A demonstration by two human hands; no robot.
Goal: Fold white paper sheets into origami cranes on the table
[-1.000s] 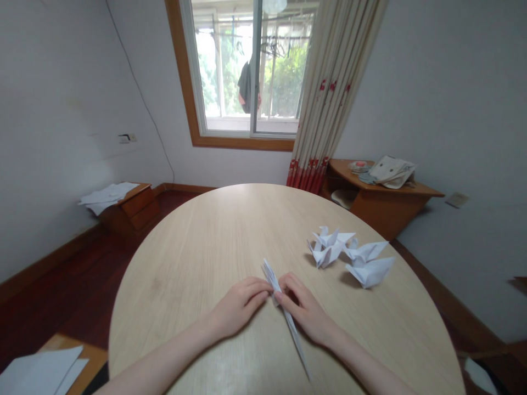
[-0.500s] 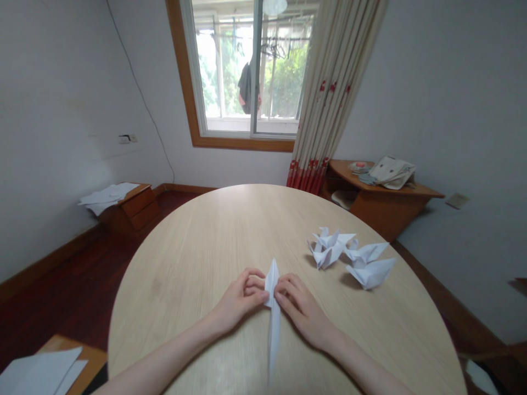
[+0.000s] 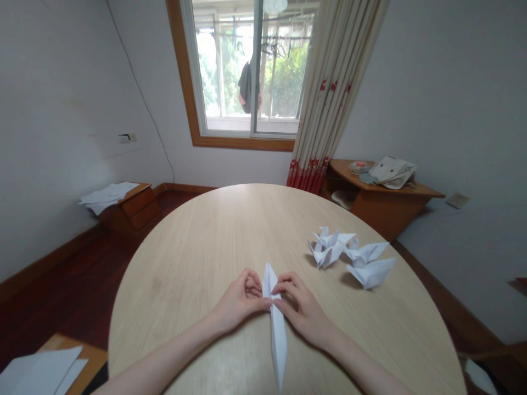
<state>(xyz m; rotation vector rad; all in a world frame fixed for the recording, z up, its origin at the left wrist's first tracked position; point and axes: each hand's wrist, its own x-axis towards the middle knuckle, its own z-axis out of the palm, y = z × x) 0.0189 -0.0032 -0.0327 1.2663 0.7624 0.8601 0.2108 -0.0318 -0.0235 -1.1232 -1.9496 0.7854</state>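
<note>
A long, narrow folded piece of white paper point(image 3: 278, 340) lies pointed on the round light wooden table point(image 3: 197, 258), running from between my hands toward me. My left hand point(image 3: 241, 299) pinches its upper part from the left with curled fingers. My right hand point(image 3: 302, 307) pinches the same spot from the right, fingertips pressed on the fold. Both hands rest on the tabletop.
Several finished white paper birds point(image 3: 349, 255) sit on the table to the right. A wooden side table point(image 3: 382, 200) with a bag stands at the back right. A low cabinet point(image 3: 129, 206) holds sheets at the left. Loose white sheets point(image 3: 39, 373) lie at the bottom left.
The folded paper has turned from slanting down-right to pointing straight toward me, and lies flatter. Both hands shifted their pinch slightly at its upper part.
</note>
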